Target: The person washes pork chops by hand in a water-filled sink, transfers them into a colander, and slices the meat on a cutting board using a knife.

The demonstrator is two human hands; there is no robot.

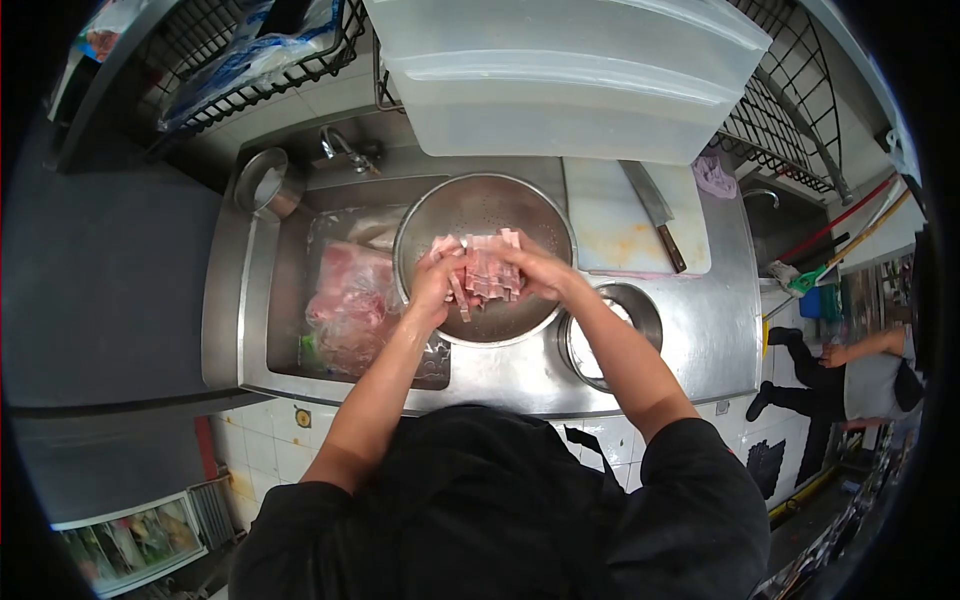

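Over a large steel bowl [430, 215], both my hands grip strips of raw pink meat [490, 268]. My left hand [432, 280] is closed around strips on the left side, and one strip dangles below it. Fingers of my right hand [540, 268] wrap the right side of the bundle. The bowl sits partly over the sink edge and partly on the steel counter. To its right lies a white cutting board [610, 225] with a wooden-handled knife [655, 215] on it. A smaller steel bowl [645, 315] stands below the board, partly hidden by my right forearm.
Bagged raw meat [350, 300] lies in the sink [285, 300] at left, under a faucet [345, 150]. A steel pot [285, 195] stands at the sink's corner. Translucent plastic bins [570, 110] hang overhead. A purple cloth [714, 177] lies beside the board. Another person [850, 375] is at far right.
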